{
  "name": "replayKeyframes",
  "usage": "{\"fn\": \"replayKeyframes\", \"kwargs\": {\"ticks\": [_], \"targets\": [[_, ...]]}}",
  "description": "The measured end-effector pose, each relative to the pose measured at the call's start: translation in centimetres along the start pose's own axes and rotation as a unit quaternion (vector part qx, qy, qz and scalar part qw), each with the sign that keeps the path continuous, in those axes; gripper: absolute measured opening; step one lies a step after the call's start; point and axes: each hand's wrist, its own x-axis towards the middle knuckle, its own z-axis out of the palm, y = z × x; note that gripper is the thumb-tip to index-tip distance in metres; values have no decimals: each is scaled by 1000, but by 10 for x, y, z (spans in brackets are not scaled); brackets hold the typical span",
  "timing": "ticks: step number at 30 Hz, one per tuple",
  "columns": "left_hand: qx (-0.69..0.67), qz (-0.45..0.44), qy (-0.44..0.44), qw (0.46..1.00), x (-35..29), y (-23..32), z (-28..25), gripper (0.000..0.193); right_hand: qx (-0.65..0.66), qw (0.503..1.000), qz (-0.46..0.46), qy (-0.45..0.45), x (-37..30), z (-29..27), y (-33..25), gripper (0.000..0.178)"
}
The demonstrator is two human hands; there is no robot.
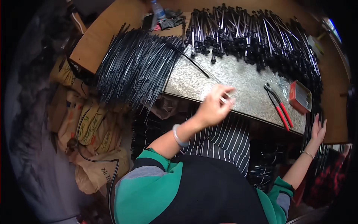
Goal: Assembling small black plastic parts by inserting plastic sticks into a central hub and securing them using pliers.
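My left hand hovers over the front edge of the speckled work surface. Its fingers are curled toward the thumb and slightly blurred; a small pale bit shows between them, too unclear to name. Just beyond it lies a thin black rod with a fine clear strand at its near end. At the right end of the surface my right hand is open, fingers stretched upward, beside some dark rods. Red-handled pincers and a red open box with small metal pieces lie between the hands.
A thick pile of thin black rods overhangs the surface at left. Many black-ended shiny rods line the back and right. A plastic bottle stands behind. Brown bags and a dark cable are low on the left.
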Motion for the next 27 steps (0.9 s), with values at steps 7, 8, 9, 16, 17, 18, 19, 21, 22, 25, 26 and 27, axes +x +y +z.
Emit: {"fn": "replayKeyframes", "kwargs": {"ticks": [7, 8, 9, 16, 17, 18, 19, 21, 22, 25, 26, 27], "targets": [[387, -209, 208, 874, 89, -75, -93, 54, -501, 789, -50, -352, -187, 108, 157, 25], [398, -221, 231, 860, 99, -92, -95, 47, -533, 743, -62, -400, -200, 113, 174, 23], [399, -221, 235, 858, 103, -102, -103, 47, -513, 745, -43, -423, -213, 120, 193, 22], [-119, -263, 189, 939, 62, -89, -112, 22, -524, 674, -31, -521, -270, 142, 243, 27], [-136, -241, 166, 946, 47, -61, -101, 20, -503, 677, -1, -538, -280, 144, 244, 29], [-158, -212, 136, 955, 31, -43, -88, 19, -425, 716, 96, -546, -291, 144, 249, 31], [-182, -181, 103, 961, 18, -26, -75, 19, -343, 743, 190, -542, -299, 143, 251, 33], [-146, -125, 65, 979, 2, -4, -56, 16, -375, 670, 283, -575, -308, 153, 236, 29], [-148, -98, 50, 983, -4, 7, -52, 16, -375, 668, 283, -577, -311, 152, 227, 29], [-33, 5, 24, 999, -5, 19, -58, 18, -517, 652, 106, -545, -311, 139, 208, 18], [-33, 6, 23, 999, -3, 18, -59, 18, -526, 667, 52, -524, -309, 132, 201, 16], [6, 3, 37, 999, 1, 17, -58, 22, -481, 711, 90, -505, -307, 127, 193, 17]]}}
